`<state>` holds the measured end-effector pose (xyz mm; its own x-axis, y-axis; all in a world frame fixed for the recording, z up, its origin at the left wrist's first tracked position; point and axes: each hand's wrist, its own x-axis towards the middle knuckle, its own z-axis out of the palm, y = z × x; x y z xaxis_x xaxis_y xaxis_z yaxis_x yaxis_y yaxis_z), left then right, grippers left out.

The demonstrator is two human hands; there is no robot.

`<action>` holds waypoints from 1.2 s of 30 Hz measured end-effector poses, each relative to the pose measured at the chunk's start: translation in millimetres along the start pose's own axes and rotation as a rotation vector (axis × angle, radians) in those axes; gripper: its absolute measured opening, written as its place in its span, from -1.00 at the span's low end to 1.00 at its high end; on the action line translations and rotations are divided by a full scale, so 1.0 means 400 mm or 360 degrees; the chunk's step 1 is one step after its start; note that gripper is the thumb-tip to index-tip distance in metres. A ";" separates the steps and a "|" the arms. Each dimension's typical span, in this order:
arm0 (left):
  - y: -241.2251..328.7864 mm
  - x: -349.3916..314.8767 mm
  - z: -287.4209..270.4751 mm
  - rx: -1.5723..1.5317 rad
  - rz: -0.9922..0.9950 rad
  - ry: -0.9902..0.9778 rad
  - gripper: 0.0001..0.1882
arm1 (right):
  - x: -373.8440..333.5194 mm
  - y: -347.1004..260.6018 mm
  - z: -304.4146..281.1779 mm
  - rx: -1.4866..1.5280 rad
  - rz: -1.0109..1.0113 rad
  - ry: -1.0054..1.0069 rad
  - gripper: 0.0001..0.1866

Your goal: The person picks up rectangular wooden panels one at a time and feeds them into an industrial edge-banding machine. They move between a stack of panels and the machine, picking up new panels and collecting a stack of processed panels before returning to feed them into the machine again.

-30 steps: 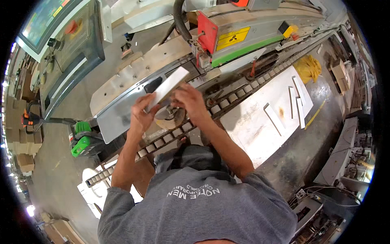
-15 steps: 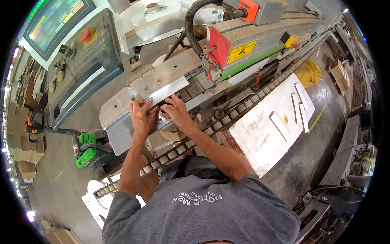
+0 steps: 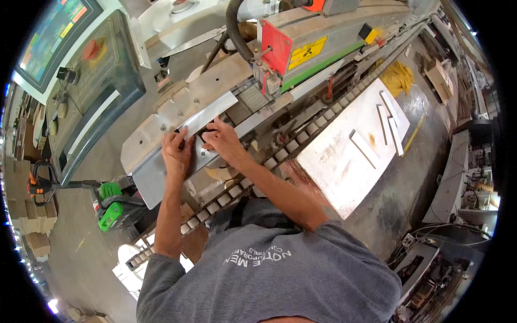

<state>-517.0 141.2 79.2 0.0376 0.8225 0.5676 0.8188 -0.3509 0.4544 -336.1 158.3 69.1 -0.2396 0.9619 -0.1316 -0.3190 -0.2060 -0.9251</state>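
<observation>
We hold a strip (image 3: 207, 114), a long, narrow, pale panel piece with a flat, smooth face, lying slanted against the grey metal guard (image 3: 148, 161) of the machine (image 3: 301, 48). Our left hand (image 3: 176, 152) is closed on the strip's lower end, fingers curled over its edge. Our right hand (image 3: 222, 141) pinches the strip's near edge just beside the left, fingers bent. We judge the strip light and stiff, likely to flex little along its length, with a slick face that may slide on the metal; we would take it by the long edges near the lower end, as now, not by the face. Below the strip, a roller track (image 3: 258, 172) runs diagonally past the guard. Right of the strip, beyond the track, lies a white board (image 3: 344, 161) carrying three similar strips (image 3: 388, 121). Left of the strip stands the control panel (image 3: 86, 91); a green pallet jack (image 3: 110, 207) sits below that on the floor.
</observation>
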 end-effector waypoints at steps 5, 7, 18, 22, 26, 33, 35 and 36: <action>0.019 0.019 0.008 -0.0054 -0.0035 -0.0073 -0.64 | -0.003 -0.019 -0.006 -0.0020 0.0092 0.0064 -0.50; 0.020 0.029 0.023 -0.0052 -0.0058 -0.0112 -0.65 | 0.002 -0.024 -0.024 -0.0105 0.0023 0.0099 -0.57; 0.117 0.113 0.175 -0.0104 -0.0072 -0.0123 -0.71 | 0.055 -0.097 -0.166 -0.0325 -0.0081 0.0319 -0.64; 0.171 0.154 0.247 -0.0089 -0.0097 -0.0140 -0.76 | 0.023 -0.121 -0.223 -0.0429 -0.0210 0.0327 -0.58; 0.217 0.196 0.331 -0.0016 -0.0025 -0.0154 -0.76 | -0.151 -0.161 -0.283 -0.0392 -0.0395 0.0202 -0.61; 0.220 0.244 0.404 -0.0196 0.0046 -0.0166 -0.69 | -0.389 -0.199 -0.720 -0.1310 -0.0290 0.1026 -0.67; 0.276 0.247 0.370 -0.0206 0.0213 -0.0014 -0.70 | -0.439 -0.133 -0.946 -0.2206 -0.0045 0.1105 -0.37; 0.299 0.246 0.352 -0.0249 0.0112 -0.0134 -0.71 | -0.474 -0.099 -1.046 -0.2340 0.0022 0.1134 -0.26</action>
<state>-334.6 243.3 92.8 0.1448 0.8256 0.5453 0.7136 -0.4689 0.5205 105.5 59.4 -18.2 0.3457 0.9312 0.1154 0.8775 -0.2773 -0.3913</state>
